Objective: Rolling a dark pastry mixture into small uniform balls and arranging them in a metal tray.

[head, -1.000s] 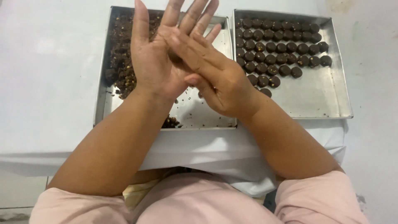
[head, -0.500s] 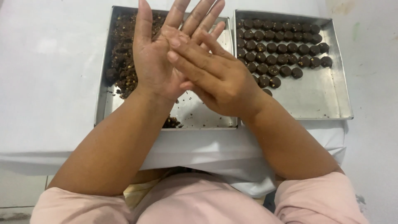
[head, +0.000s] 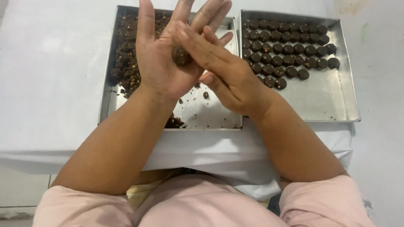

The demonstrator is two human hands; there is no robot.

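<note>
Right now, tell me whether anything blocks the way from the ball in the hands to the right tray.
Nothing visible does. The dark ball sits on the left hand under the right hand's fingers, above the left tray. The right tray lies beside it, its near part bare below the rows of finished balls.

The near half of the right-hand shallow metal tray (head: 332,105) lies bare, open to a hand; rows of dark round chocolate balls (head: 286,50) crowd its far half. On the left metal tray (head: 210,113), a heap of dark crumbly mixture (head: 124,54) blocks the left side. The white-covered counter (head: 50,75) lies open farther left.
</note>
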